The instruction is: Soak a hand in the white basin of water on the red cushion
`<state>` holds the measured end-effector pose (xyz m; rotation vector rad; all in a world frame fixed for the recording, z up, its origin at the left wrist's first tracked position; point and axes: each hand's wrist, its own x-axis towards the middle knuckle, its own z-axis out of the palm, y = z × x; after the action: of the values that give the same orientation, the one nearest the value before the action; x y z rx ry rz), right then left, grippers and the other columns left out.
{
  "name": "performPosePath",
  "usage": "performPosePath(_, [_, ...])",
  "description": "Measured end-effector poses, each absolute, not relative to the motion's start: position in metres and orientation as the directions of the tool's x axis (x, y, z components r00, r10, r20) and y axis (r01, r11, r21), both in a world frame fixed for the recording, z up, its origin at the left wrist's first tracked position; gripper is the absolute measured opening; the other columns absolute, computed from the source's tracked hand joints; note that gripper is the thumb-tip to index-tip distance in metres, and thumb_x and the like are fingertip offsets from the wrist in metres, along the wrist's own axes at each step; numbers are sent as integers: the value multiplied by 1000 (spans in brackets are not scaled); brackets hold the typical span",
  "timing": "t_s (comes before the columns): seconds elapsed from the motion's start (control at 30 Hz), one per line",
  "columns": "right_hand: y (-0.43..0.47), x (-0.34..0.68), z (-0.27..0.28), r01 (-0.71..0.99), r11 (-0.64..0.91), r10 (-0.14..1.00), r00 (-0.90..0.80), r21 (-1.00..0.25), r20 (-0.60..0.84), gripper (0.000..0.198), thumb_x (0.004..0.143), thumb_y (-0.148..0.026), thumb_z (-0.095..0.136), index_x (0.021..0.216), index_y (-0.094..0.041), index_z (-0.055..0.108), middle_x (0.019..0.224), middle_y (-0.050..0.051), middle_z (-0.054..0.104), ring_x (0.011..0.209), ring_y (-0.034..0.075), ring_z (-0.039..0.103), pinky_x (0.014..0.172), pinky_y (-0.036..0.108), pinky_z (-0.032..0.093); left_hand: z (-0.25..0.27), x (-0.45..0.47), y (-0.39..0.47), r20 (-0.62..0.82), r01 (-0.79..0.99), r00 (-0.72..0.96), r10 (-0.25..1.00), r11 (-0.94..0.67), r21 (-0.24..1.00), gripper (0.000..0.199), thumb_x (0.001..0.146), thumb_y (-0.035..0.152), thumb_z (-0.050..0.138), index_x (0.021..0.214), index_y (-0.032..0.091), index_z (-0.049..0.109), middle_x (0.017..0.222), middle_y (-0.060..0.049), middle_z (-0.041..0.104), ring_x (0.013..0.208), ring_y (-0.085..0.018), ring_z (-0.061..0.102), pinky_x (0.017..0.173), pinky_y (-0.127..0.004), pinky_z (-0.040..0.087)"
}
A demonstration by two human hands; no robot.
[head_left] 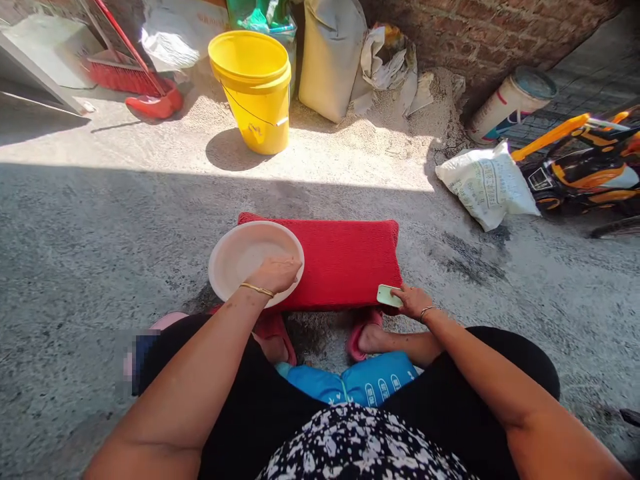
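From where I stand, the low worktop (350, 263) under its red cloth sits in the shade, with a person seated at its near side. A white basin (240, 257) rests on the worktop's left end, its rim reaching out past the cloth, and the left grip (276, 275) is over the basin's right side with the fingers bent in (whether they clasp anything, I can't tell from here). At the worktop's near right corner, the right grip (414, 302) is closed around one end of a small, flat, pale-green piece (386, 295), fingers lying across it. Each wrist wears a thin bracelet. Two red slippers (357, 341) are at the worktop's near edge, and a blue packet (355, 381) lies nearer the person than that edge. Beyond the worktop, in the sun, stands a yellow bucket (255, 100), with a full sack (330, 63) upright behind it. Farther off to the worktop's left are a red broom (117, 72) and a red dustpan (155, 103); well to its right, a printed white bag (487, 183) lies against an orange-and-black machine (583, 177), with a pail (510, 103) leaning behind.
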<state>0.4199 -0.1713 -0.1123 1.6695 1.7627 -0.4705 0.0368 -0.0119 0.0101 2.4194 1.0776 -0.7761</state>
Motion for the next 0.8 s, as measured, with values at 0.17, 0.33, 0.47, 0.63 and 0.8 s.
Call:
performPosePath(0.17, [-176,478,-81,897,-77,664,371,434,-649,29,86,-19,53,110,-19,69,111,16,61,96,29,62,79,39,43,16,37,-9,-620,750,565,544,-651,113,38,91,25,46,127,16,55,131,-15,61,118,-26,59,97,-38,46])
performPosePath(0.33, [-137,380,-71,990,-22,825,97,140,-557,36,82,-39,61,115,-26,65,113,11,60,97,26,61,79,36,45,-7,32,0,-613,740,578,538,-662,118,46,91,28,45,135,16,51,140,-18,54,129,-27,53,105,-39,41])
performPosePath(0.47, [-105,266,-101,972,226,836,-230,-70,-497,42,81,-45,61,119,-28,61,115,9,59,99,25,60,82,39,46,-25,31,3,-579,727,605,547,-676,121,47,90,29,45,134,17,55,142,-19,53,132,-28,50,107,-41,40])
performPosePath(0.63, [-104,217,-128,929,322,797,-370,-183,-478,54,82,-48,62,132,-32,52,123,9,56,106,26,58,87,41,44,-12,35,-4,-589,744,588,554,-656,126,44,89,28,48,131,19,57,134,-16,61,125,-27,56,103,-39,44])
performPosePath(0.8, [-137,330,-120,996,85,794,-86,-30,-601,58,80,-33,65,136,-33,51,127,12,54,109,28,57,91,41,40,4,38,-9,-602,758,564,565,-644,106,39,89,30,51,126,18,58,125,-16,64,116,-29,61,94,-41,49])
